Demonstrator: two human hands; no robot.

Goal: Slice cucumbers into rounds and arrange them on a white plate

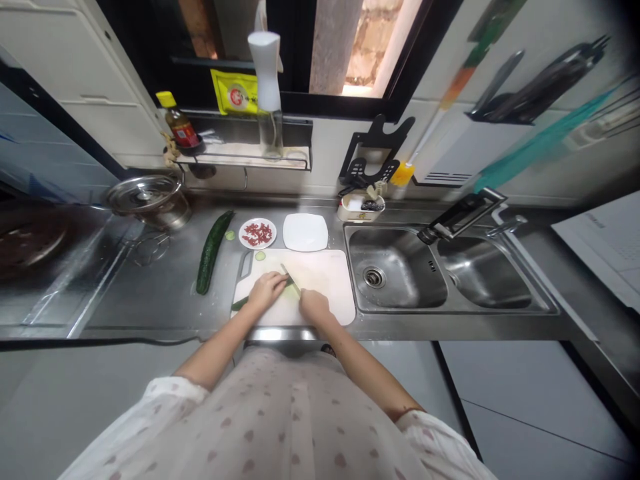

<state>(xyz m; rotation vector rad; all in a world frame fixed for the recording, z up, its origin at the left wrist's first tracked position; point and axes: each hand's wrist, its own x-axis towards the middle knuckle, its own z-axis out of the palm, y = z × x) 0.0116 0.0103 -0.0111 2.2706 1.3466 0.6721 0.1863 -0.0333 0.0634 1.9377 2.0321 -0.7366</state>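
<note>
On the white cutting board, my left hand is closed around a cucumber, whose dark green end sticks out to the left below the wrist. My right hand grips a kitchen knife, its blade slanting up and left against the cucumber's right end, by my left fingertips. Pale slices lie by the blade, partly blurred. One round cucumber slice rests near the board's top left corner. A whole cucumber lies on the counter left of the board.
Behind the board stand a small plate of chopped red pieces and a white square plate. A double sink with a black faucet is to the right. At the back left sits a lidded steel pot.
</note>
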